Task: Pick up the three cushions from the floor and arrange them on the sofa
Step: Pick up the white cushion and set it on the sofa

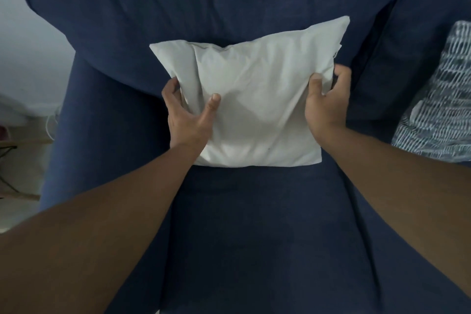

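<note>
Two bare forearms reach forward from the bottom corners of the head view, over the front of the seat of a dark blue sofa (254, 237). At the seat's back edge a white cushion (252, 99) stands against the backrest, its bottom edge resting on the seat and its top right corner raised higher than the left. The left hand (190, 115) grasps the cushion's left side, thumb pressed onto the front face and fingers curled behind the edge. The right hand (325, 102) grips the right side the same way, thumb on the front and fingers wrapped round the edge. The fabric creases between the two hands. Against the sofa's right edge, beside the right forearm, lies a patterned cushion (438, 99) in blue-grey and white, only partly in view.
</note>
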`<state>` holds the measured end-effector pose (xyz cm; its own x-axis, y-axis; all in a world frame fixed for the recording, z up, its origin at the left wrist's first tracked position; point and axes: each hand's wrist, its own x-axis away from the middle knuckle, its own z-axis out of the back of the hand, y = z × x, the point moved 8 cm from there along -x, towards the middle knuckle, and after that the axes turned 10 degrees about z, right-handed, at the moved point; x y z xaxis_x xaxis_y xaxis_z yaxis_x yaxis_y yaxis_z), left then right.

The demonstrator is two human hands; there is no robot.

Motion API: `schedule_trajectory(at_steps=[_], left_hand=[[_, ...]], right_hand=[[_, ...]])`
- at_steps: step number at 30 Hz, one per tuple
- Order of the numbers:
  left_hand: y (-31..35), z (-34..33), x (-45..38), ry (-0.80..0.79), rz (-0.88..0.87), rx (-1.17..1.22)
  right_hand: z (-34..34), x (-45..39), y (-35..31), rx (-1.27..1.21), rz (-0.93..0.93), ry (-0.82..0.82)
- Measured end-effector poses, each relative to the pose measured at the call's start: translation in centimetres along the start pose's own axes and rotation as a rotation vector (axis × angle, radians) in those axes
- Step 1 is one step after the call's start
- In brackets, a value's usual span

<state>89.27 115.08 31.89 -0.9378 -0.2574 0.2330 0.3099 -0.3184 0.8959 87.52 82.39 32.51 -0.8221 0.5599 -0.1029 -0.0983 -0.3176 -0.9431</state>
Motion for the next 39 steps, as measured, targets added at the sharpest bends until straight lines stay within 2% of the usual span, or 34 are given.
schedule_trajectory(at_steps=[5, 7, 9, 12, 13, 15, 17, 19, 22, 25, 26, 28, 30, 32, 34, 35, 37, 39], left_hand=[[-1.4, 0.3, -0.2, 0.073, 0.071, -0.072], [-1.6, 0.6, -0.2, 0.089, 0.094, -0.063], [-1.8, 1.0, -0.8, 0.081, 0.193, 0.042], [-1.2, 1.4, -2.9, 0.046, 0.413, 0.265], [-0.6, 1.4, -3.6, 0.022, 0.435, 0.294], [1.2, 1.2, -4.3, -0.029, 0.372, 0.314], [2.7, 0.8, -4.2, -0.071, 0.282, 0.328], [3.7, 0.4, -4.1, -0.099, 0.220, 0.322], [4.5, 0.4, -4.4, -0.059, 0.146, 0.253], [3.4, 0.6, -4.7, -0.015, 0.151, 0.201], [2.8, 0.6, -4.6, -0.006, 0.164, 0.202], [2.1, 1.1, -4.0, 0.079, 0.143, 0.157], [3.1, 1.6, -2.3, 0.228, -0.035, -0.064], [5.0, 0.0, 0.4, 0.263, -0.375, -0.356], [5.3, -3.8, 3.1, 0.155, -0.699, -0.630], [4.7, -5.8, 4.0, 0.098, -0.801, -0.768], [3.5, -8.6, 4.4, 0.056, -0.873, -0.995], [3.4, -10.3, 3.4, 0.076, -0.823, -1.132]], right_hand=[[0.1, 0.3, 1.4, 0.142, -0.070, -0.007], [1.1, 0.8, 0.9, 0.282, 0.033, 0.094], [1.4, 1.3, 0.3, 0.290, 0.107, 0.152], [-0.7, 1.2, 0.2, 0.111, -0.007, -0.035], [-1.4, 1.2, 0.3, 0.054, -0.057, -0.099], [-1.4, 0.7, 0.3, -0.030, -0.126, -0.071], [-0.2, 0.0, 0.6, -0.107, -0.169, 0.089], [0.8, -0.7, 0.7, -0.140, -0.159, 0.182], [0.9, -1.5, 0.7, -0.117, -0.137, 0.137], [0.7, -1.8, 1.1, -0.019, -0.174, 0.072], [1.3, -1.7, 0.6, 0.057, -0.134, 0.118], [2.8, -1.0, -1.5, 0.245, 0.094, 0.272], [2.6, 0.6, -4.2, 0.396, 0.408, 0.322], [-0.1, 3.0, -5.9, 0.526, 0.708, 0.163], [-3.8, 6.0, -5.6, 0.708, 0.960, -0.088], [-5.2, 7.3, -5.0, 0.800, 1.061, -0.185], [-6.8, 8.1, -3.4, 0.946, 1.129, -0.268], [-7.1, 6.1, -2.5, 0.996, 1.027, -0.264]])
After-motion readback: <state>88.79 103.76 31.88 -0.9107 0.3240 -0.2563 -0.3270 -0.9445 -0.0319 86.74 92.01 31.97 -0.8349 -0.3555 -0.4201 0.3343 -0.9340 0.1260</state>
